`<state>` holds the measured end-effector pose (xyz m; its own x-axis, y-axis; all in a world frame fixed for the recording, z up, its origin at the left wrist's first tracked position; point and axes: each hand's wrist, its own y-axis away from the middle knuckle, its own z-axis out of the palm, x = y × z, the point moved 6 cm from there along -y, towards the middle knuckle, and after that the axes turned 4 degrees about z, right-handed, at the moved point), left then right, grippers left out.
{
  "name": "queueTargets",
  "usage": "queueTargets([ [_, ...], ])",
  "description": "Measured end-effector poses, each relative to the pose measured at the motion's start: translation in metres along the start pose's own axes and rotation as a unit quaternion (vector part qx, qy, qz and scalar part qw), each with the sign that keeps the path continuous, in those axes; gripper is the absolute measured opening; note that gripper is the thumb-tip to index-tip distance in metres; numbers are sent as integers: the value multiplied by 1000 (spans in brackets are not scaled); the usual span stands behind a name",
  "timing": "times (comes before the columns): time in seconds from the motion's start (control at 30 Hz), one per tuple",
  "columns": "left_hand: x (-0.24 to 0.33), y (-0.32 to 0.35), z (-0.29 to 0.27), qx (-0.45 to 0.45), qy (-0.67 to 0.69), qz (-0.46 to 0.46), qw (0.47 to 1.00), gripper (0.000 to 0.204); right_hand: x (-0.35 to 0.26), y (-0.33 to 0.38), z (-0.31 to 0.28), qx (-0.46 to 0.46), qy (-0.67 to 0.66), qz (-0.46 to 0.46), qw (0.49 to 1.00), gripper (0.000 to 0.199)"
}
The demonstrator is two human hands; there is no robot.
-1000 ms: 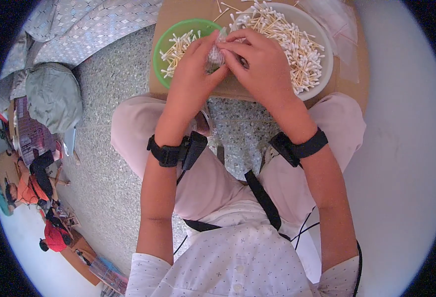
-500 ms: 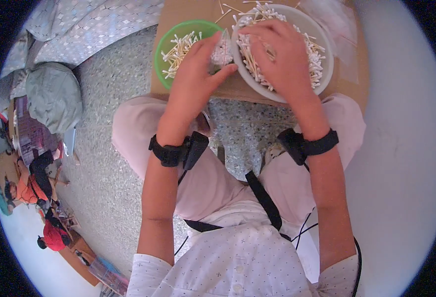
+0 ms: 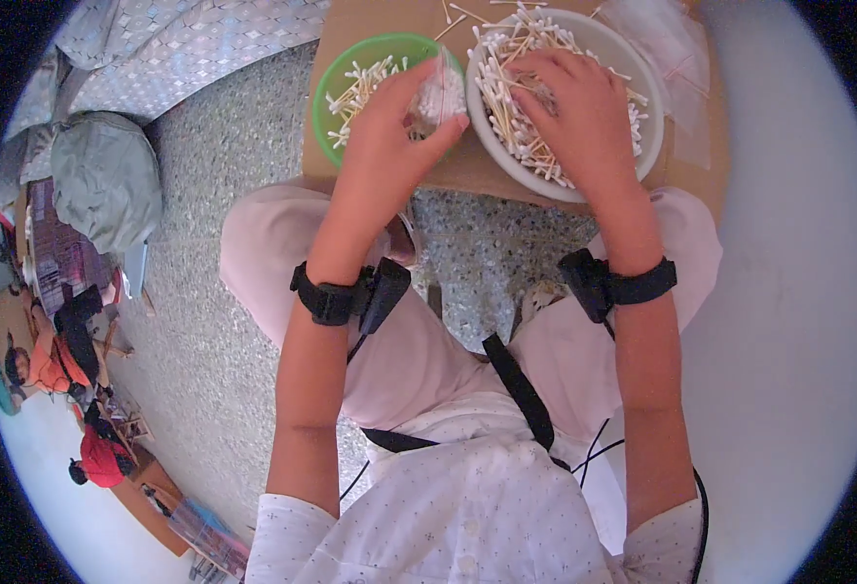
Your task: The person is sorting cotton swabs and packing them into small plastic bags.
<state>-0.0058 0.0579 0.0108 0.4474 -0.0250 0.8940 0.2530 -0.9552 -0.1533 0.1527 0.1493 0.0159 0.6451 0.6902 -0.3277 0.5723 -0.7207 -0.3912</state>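
My left hand is closed around a small clear plastic bag filled with cotton swabs, their white tips bunched together. Behind that hand is a green bowl, partly hidden by it, with loose cotton swabs inside. My right hand is over a larger white bowl heaped with cotton swabs. Its fingers and thumb curl in around some swabs there; the fingertips are partly hidden.
Both bowls stand on a brown cardboard surface. Empty clear bags lie at the far right, and a few stray swabs at the far edge. A grey-green bag and other people are off to the left.
My right hand has shifted slightly right and down over the white bowl. My left hand still holds the bag, which is now tilted a little differently.
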Motion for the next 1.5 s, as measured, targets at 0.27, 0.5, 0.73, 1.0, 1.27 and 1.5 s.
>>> queueTargets([
  [0.27, 32, -4, -10, 90, -187, 212, 955, 50, -11, -5, -28, 174, -30, 0, 984, 16],
  [0.5, 38, -2, -4, 93, -196, 257, 942, 28, -33, -1, -16, 86, -102, -100, 986, 14],
  [0.73, 32, -2, -15, 144, -165, 242, 945, 15, -36, -2, -10, 48, -245, -2, 968, 16],
  [1.0, 34, 0, -11, 114, -143, 232, 955, 12, -38, 0, -12, 71, -160, -74, 982, 18],
  [1.27, 30, -5, -14, 103, -94, 177, 974, 12, -32, -4, -6, -25, -393, 84, 915, 10],
  [1.5, 32, -6, -9, 64, -107, 211, 969, 12, -18, 0, -6, 14, -574, 154, 804, 13],
])
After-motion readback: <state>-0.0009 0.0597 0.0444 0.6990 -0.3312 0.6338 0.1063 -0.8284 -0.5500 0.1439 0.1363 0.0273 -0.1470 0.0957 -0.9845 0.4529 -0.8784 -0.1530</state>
